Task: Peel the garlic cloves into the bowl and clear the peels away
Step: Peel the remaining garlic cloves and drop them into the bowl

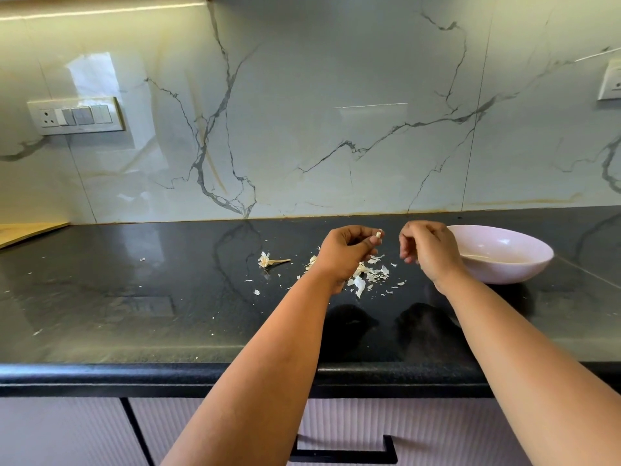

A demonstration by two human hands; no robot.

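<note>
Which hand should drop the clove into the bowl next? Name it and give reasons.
Left. The left hand already pinches the garlic clove at its fingertips. The right hand, though nearer the pink bowl, seems to hold nothing.

Glossy black stone countertop [168, 297] — papery peels [369, 275], smooth glazed bowl [504, 264].

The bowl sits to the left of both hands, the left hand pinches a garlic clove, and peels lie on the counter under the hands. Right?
Not quite. The head view shows the bowl to the right of both hands, beside the right hand. The rest holds: the left hand pinches a garlic clove, and peels lie on the counter under the hands.
</note>
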